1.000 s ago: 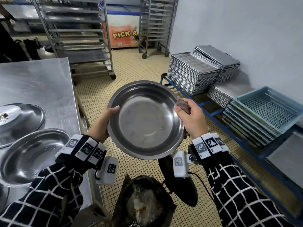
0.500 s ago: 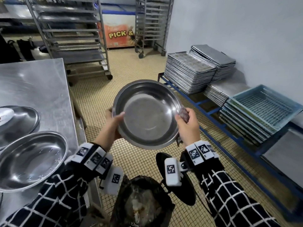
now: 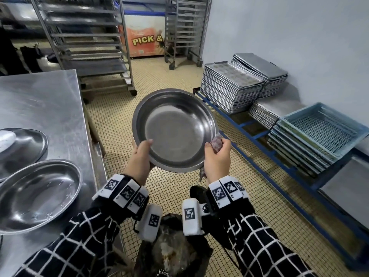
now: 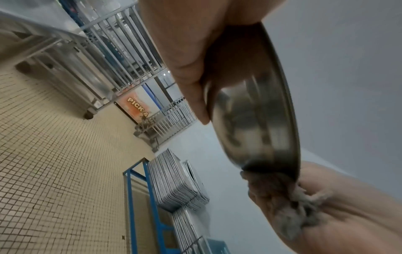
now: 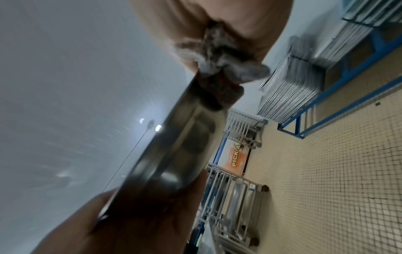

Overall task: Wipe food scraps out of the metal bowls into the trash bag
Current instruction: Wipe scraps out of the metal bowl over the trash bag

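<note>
I hold a round metal bowl in the air above the dark trash bag, its inside facing me with no scraps visible in it. My left hand grips the bowl's near-left rim, thumb inside and fingers behind. My right hand holds a crumpled grey-brown cloth against the near-right rim. The left wrist view shows the bowl edge-on, the left hand on its underside and the cloth at the rim. The right wrist view shows the cloth bunched in my right hand beside the bowl.
A steel table stands at the left with two more metal bowls on it. Stacked baking trays and blue crates sit on a low blue rack at the right. Wheeled racks stand behind on the tiled floor.
The bowl has moved farther from me. My right hand with the cloth has slid down the right rim toward its near edge, and my left hand has shifted to the near-left rim.
</note>
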A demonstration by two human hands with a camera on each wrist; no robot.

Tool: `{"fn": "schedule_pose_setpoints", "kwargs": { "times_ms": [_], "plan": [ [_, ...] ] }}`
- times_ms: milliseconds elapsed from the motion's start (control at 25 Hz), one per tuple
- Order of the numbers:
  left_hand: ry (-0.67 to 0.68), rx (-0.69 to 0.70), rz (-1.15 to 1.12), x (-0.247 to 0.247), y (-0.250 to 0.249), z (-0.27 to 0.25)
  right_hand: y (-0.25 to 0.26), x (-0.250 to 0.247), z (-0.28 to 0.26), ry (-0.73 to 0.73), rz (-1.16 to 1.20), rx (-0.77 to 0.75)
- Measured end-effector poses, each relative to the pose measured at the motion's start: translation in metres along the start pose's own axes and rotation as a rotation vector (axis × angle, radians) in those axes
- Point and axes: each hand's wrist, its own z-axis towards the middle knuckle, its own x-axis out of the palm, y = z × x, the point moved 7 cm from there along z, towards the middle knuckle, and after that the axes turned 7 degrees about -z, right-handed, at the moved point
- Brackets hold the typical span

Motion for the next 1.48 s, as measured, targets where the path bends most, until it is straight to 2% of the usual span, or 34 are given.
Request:
{"fn": "schedule_pose_setpoints", "kwargs": {
  "times_ms": [120, 200, 240, 320, 440, 480, 560, 680, 760, 880, 960, 1040, 1120, 1200, 1240, 1280, 1360, 1400, 1480],
  "plan": [
    [0.183, 0.021, -0.012, 0.001, -0.011, 0.0, 0.012, -0.011, 0.014, 0.091, -0.078, -0.077],
    [0.232, 0.072, -0.028, -0.005, -0.035, -0.002, 0.028, -0.014, 0.024, 0.213, -0.201, -0.183],
    [0.218, 0.082, -0.047, -0.007, -0.044, -0.001, 0.036, -0.014, 0.025, 0.256, -0.251, -0.227],
    [0.108, 0.077, -0.031, -0.018, -0.048, 0.001, 0.044, -0.014, 0.023, 0.239, -0.254, -0.27],
    [-0.126, 0.175, 0.209, -0.024, -0.038, -0.001, 0.038, -0.002, 0.006, 0.142, -0.081, -0.206],
    [-0.144, 0.19, 0.224, -0.02, -0.031, -0.006, 0.033, 0.007, -0.002, 0.126, -0.006, -0.167],
    [-0.055, 0.214, 0.17, -0.007, -0.028, -0.016, 0.028, 0.018, -0.011, 0.073, 0.074, -0.137],
    [0.037, 0.239, 0.096, -0.01, -0.036, -0.007, 0.047, 0.007, 0.0, 0.051, 0.005, -0.253],
    [0.127, 0.225, 0.047, -0.025, -0.046, 0.003, 0.06, -0.003, 0.016, 0.12, -0.132, -0.366],
    [0.271, 0.156, -0.009, -0.027, -0.064, 0.005, 0.069, -0.001, 0.028, 0.321, -0.301, -0.452],
    [0.218, 0.085, 0.038, -0.032, -0.062, 0.006, 0.069, 0.001, 0.027, 0.351, -0.326, -0.492],
    [0.076, 0.146, 0.134, -0.038, -0.059, 0.006, 0.068, -0.003, 0.021, 0.22, -0.313, -0.517],
    [-0.033, 0.191, 0.224, -0.032, -0.053, -0.003, 0.051, -0.003, 0.014, 0.097, -0.265, -0.413],
    [-0.116, 0.235, 0.283, -0.027, -0.053, -0.01, 0.017, 0.013, 0.007, 0.195, -0.282, -0.197],
    [-0.142, 0.262, 0.301, -0.026, -0.053, -0.01, 0.003, 0.022, 0.002, 0.271, -0.342, -0.138],
    [-0.161, 0.288, 0.317, -0.028, -0.054, -0.008, -0.004, 0.025, -0.001, 0.297, -0.4, -0.15],
    [-0.203, 0.323, 0.338, -0.036, -0.055, -0.005, 0.001, 0.023, -0.007, 0.229, -0.419, -0.304],
    [-0.214, 0.293, 0.34, -0.04, -0.052, -0.002, 0.008, 0.024, -0.015, 0.21, -0.406, -0.417],
    [-0.234, 0.148, 0.251, -0.049, -0.035, 0.008, 0.016, 0.043, -0.035, 0.31, -0.457, -0.654]
  ]
}}
